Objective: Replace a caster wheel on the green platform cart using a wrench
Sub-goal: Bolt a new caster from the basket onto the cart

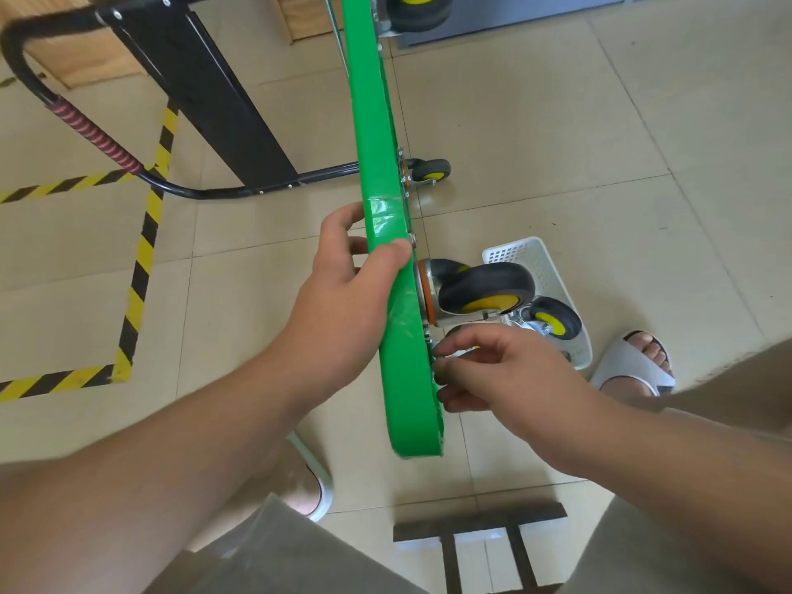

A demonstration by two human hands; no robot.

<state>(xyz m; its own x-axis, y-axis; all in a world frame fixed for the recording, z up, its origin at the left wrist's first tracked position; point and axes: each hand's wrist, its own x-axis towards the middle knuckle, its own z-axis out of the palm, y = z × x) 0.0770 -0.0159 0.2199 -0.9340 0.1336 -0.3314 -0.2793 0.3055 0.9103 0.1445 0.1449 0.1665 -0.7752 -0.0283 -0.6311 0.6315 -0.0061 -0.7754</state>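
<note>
Item: green cart [377,135], on edge, centre frame; my left hand [343,289] grips its rim. Caster [484,289] seated on the underside; right hand [493,370] pinches a fastener [437,360], lower centre. Second caster [553,321] in basket [514,250]. Wrench unseen; tightening, I judge, remains.

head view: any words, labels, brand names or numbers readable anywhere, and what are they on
No readable text anywhere in this view.
green cart: clear tape patches only, no print.
mounted caster and spare caster in the white basket: no markings legible.
floor tape: yellow and black stripes, no words.
</note>
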